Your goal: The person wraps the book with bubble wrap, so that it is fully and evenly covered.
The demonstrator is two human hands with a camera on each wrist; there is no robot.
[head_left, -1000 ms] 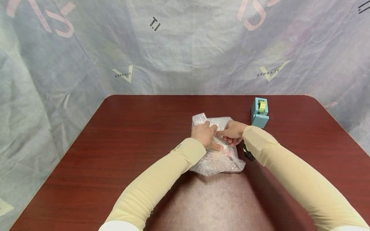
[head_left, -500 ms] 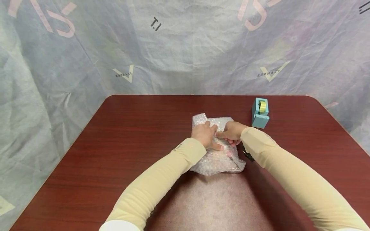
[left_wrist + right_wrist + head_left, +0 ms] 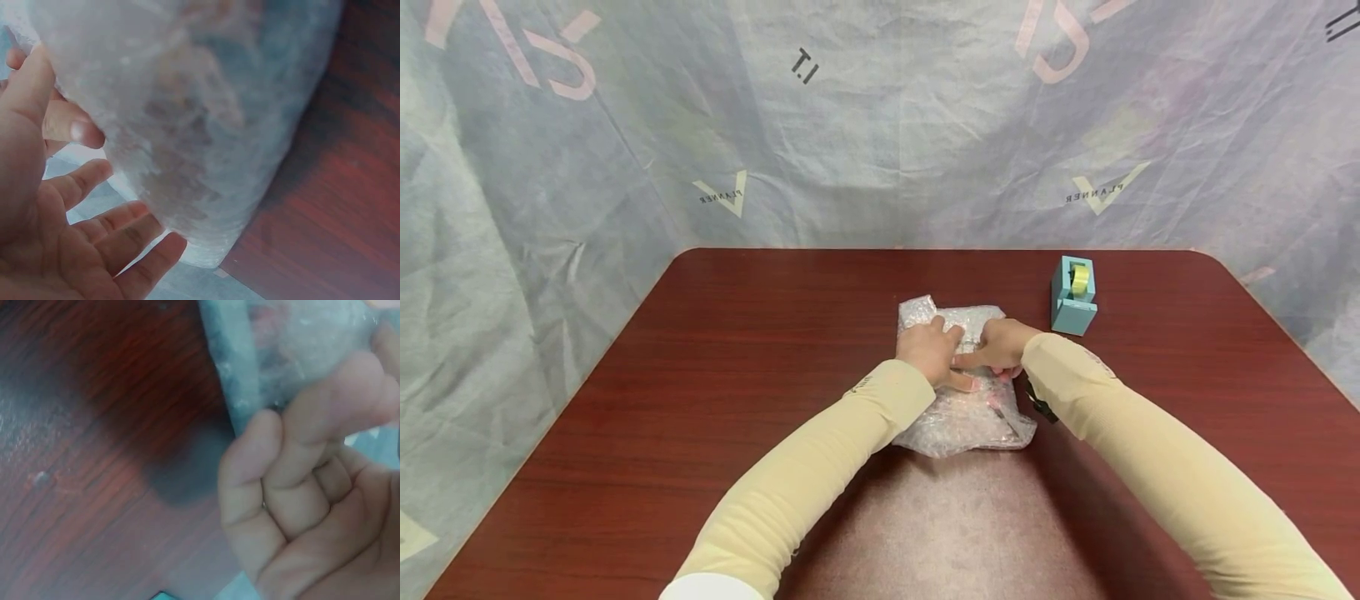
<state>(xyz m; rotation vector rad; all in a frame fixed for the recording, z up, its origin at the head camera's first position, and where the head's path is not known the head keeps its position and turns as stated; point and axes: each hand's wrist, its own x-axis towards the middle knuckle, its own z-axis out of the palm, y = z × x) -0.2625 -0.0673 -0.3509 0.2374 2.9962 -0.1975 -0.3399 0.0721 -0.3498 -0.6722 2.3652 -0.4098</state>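
Observation:
A bubble-wrapped package [image 3: 966, 421] lies flat on the table, with pinkish and dark shapes showing through the plastic. My left hand [image 3: 928, 352] rests on top of it, thumb and fingers spread. In the left wrist view the left fingers [image 3: 134, 240] reach along the side of the wrap [image 3: 187, 144]. From the right, my right hand [image 3: 1000, 343] presses an extended index finger onto the wrap, its tip close to the left hand. The other right fingers [image 3: 250, 462] are curled under and hold nothing visible, next to the wrap's edge [image 3: 231, 369].
A light-blue tape dispenser [image 3: 1072, 296] with a yellowish roll stands behind the right hand. Beside the package, partly under the right forearm, lies a small black object [image 3: 1040, 407]. A printed grey cloth [image 3: 850, 150] hangs behind the reddish-brown table [image 3: 760, 333].
My right index fingertip has slid slightly left and toward me over the wrap. The left hand and the package have stayed in place.

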